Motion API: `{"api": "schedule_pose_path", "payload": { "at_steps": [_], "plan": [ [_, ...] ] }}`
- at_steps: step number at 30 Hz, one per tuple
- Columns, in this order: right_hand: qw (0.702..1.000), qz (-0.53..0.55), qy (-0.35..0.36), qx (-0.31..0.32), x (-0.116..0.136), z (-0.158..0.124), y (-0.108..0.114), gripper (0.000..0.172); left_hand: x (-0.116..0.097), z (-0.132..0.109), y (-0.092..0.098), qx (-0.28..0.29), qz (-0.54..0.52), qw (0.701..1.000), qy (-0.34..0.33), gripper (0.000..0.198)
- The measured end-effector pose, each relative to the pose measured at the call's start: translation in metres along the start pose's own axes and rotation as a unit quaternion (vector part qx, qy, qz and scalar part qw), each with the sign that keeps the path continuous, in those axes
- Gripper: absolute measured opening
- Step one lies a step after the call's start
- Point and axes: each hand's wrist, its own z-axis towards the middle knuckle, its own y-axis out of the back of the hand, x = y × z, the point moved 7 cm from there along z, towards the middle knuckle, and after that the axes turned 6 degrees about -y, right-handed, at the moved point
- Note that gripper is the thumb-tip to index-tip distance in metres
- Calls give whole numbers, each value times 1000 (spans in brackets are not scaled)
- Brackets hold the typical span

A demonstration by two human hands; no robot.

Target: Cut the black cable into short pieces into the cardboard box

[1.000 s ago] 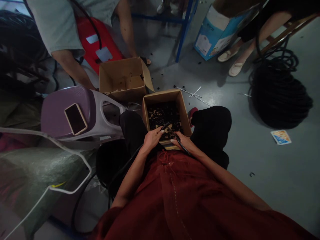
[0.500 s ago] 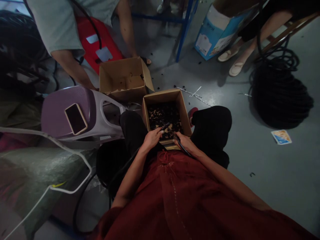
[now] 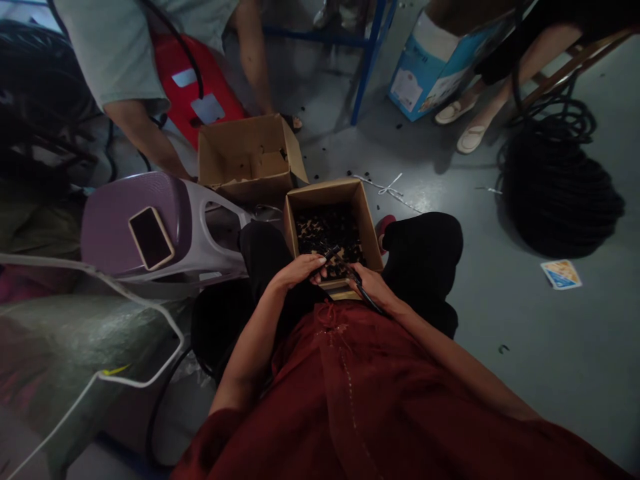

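Observation:
Above the near side of an open cardboard box (image 3: 371,220), my left hand (image 3: 300,270) is closed around a black cable (image 3: 332,253), whose end sticks out past the fingers. My right hand (image 3: 373,285) is wrapped around a dark-handled hand tool (image 3: 367,300). The tool's head is too dark to make out, and it lies just right of the cable end without clear contact. Inside the box, many small black pieces (image 3: 327,227) cover much of the bottom.
A second cardboard box (image 3: 235,150) stands beyond, near a co-worker's arm (image 3: 150,143). A phone (image 3: 151,238) lies on a purple stool (image 3: 107,220) at left. To the right are a coil of black cable (image 3: 560,193) and a small packet (image 3: 561,274). White string (image 3: 393,190) lies on the floor.
My left forearm has swung outward to the left, and the left hand has turned flatter over the cable. My right hand with the tool has stayed nearly in place.

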Motion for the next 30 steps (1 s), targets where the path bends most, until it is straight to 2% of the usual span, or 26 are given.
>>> {"api": "schedule_pose_path", "payload": {
  "at_steps": [5,9,18,25,30],
  "plan": [
    [1000,29,-8,8,-3,2,-5,40,7,-1,12,-139,38,990,-4,24],
    [999,34,-21,28,-3,2,-9,40,7,-2,15,-179,71,981,-32,25],
    [997,45,-31,52,-5,1,-11,36,11,0,9,-178,106,978,-22,20],
    [998,20,-35,48,-5,1,-11,30,20,2,1,-109,0,994,-10,33],
    [998,14,-44,38,-6,1,-9,30,22,1,2,-91,-53,994,-5,37]
  ]
}}
